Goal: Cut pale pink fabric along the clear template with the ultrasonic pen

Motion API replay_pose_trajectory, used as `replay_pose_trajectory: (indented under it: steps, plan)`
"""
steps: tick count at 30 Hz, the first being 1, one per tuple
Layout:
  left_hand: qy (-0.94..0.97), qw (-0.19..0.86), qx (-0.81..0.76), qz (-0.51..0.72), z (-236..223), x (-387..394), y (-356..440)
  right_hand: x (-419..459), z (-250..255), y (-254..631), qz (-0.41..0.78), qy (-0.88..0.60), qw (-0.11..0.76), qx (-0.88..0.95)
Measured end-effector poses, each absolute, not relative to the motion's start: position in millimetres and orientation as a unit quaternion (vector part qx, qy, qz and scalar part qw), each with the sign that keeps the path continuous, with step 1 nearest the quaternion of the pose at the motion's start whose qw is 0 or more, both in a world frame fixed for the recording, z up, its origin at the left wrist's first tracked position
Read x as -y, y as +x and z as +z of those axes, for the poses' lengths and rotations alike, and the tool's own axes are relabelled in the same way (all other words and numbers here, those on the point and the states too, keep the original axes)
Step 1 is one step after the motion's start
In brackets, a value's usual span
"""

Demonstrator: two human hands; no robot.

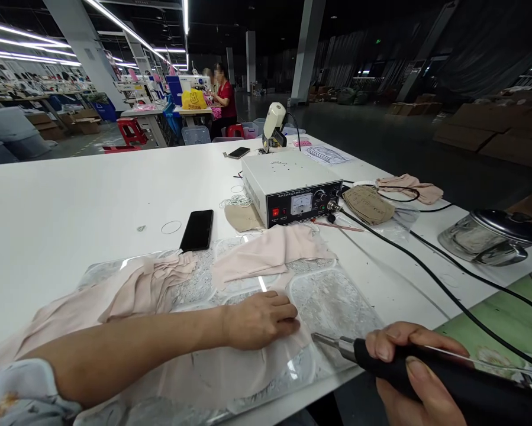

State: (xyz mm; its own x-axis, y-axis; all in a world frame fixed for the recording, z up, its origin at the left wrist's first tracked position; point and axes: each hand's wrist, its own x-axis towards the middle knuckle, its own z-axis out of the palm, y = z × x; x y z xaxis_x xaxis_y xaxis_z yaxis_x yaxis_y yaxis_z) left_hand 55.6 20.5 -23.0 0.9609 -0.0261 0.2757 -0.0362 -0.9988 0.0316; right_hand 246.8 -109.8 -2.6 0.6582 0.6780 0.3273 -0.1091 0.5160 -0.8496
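Note:
My right hand [419,367] grips an ultrasonic cutter with a thick black handle [447,378]. Its thin metal tip [325,339] points left, close to the edge of a pale pink fabric piece [292,346]. With curled fingers, my left hand [263,319] presses down on the fabric and the clear plastic around it; whether something is under the fingertips is hidden. Beneath lies a grey marbled board [332,296]. Beyond my left hand rests a folded pink fabric piece [274,251], and a stack of pink pieces [145,287] lies to the left, partly behind my forearm.
A white control box [292,180] with a meter stands behind the board; a black cable [394,257] runs from it to the right. Around it are a black phone [197,231], brown pattern pieces [367,204] and a lidded glass pot [483,242]. People sit at sewing machines farther back.

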Motion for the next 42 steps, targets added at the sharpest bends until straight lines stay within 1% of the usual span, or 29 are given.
replay_pose_trajectory:
  steps: [7,14,22,32,42]
  plan:
    - [0.991,0.017,0.014,0.132,-25.1,-21.2,55.4,100.7,1.1,239.1,0.229,-0.426,0.809,0.333]
    - [0.99,0.003,0.009,0.14,-24.8,-20.0,55.8,99.5,-4.5,238.6,0.239,-0.435,0.785,0.371]
    - [0.987,0.016,0.009,0.163,-28.3,-19.8,54.9,101.3,-7.6,243.9,0.231,-0.453,0.759,0.407]
    - [0.98,0.043,0.025,0.19,-23.7,-21.6,47.4,104.0,-5.1,240.9,0.242,-0.43,0.771,0.403]
    - [0.986,0.012,0.013,0.169,-22.1,-21.1,43.7,103.7,-3.9,243.8,0.251,-0.45,0.767,0.383]
